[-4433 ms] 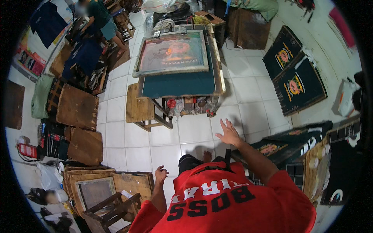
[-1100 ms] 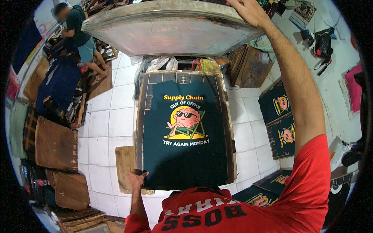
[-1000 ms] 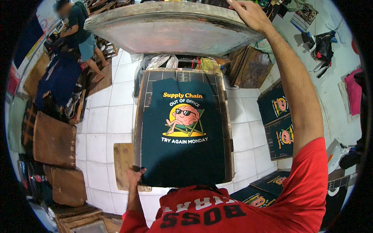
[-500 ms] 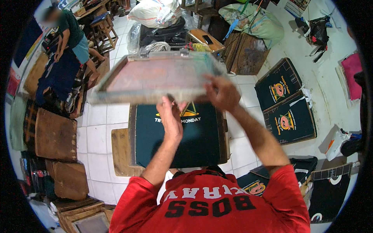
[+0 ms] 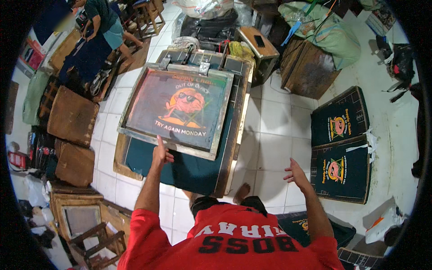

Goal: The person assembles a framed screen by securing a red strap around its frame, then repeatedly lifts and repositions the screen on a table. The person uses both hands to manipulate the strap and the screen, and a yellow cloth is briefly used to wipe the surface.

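Note:
A wooden-framed printing screen (image 5: 189, 151) lies lowered over dark green fabric (image 5: 186, 173) on a board. Through its mesh shows a colourful printed picture with lettering. Two metal hinge clamps (image 5: 204, 68) hold the screen's far edge. My left hand (image 5: 162, 156) is at the near edge of the frame, its index finger stretched toward the rim and the other fingers loosely bent. Whether that fingertip touches the wood I cannot tell. Out to the right, over the tiled floor, my right hand (image 5: 295, 173) is held empty with its fingers apart.
Two boards with printed dark fabric (image 5: 340, 168) lean at the right wall. Brown boards (image 5: 72, 116) stand on the left. Beyond the screen are a wooden box (image 5: 261, 49) with a phone on it and stuffed sacks (image 5: 324, 31). Another person (image 5: 105, 22) works at far left.
The raised, tilted screen has come down flat over the fabric. Both hands have let go of it; my right hand has swung away to the right. The view has shifted too.

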Motion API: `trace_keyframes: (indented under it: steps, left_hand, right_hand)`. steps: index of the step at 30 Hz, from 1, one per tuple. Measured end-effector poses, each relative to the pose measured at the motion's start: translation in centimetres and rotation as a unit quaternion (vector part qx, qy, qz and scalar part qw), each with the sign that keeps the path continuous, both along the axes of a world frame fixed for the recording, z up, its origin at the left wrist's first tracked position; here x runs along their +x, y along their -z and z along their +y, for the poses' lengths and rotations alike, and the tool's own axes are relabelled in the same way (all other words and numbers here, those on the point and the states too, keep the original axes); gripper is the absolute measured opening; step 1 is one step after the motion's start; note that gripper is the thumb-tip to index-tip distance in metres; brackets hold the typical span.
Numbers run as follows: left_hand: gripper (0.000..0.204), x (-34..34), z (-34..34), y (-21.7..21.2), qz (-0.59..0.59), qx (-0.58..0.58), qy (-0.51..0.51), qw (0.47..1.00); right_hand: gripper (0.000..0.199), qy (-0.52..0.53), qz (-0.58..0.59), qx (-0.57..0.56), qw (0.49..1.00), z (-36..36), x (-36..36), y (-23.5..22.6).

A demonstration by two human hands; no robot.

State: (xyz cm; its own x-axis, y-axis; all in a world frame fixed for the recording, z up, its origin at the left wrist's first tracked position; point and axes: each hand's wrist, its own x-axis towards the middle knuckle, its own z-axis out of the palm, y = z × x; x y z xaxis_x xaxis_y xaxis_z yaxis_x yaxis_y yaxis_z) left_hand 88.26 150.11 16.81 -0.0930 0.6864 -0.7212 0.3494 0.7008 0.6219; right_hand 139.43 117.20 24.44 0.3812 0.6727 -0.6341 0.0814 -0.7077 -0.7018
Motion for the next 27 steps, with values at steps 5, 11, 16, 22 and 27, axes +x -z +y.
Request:
trace_keyframes:
  steps: [5,11,16,22,27]
  left_hand:
    - [0.075,10.3,-5.9,1.5,0.344,0.28,-0.16,0.882]
    - [0.081,20.2,-7.2,4.6,0.446,0.306,-0.172,0.823]
    - [0.08,21.3,-6.8,5.4,0.487,0.304,-0.178,0.799]
    - [0.077,21.1,-6.9,5.8,0.523,0.314,-0.143,0.779]
    - [0.073,22.9,-6.0,3.0,0.584,0.179,-0.083,0.787]
  right_hand:
    - [0.076,0.006,0.023,-0.026,0.999,-4.7,6.5,0.9]
    - [0.074,-0.065,0.03,-0.022,0.997,-1.3,10.5,1.4]
    - [0.069,-0.157,0.053,-0.006,0.986,5.7,12.0,2.4]
    - [0.056,-0.257,0.042,-0.001,0.965,18.3,14.1,4.7]
    - [0.054,-0.333,-0.014,-0.01,0.943,27.5,18.6,5.5]
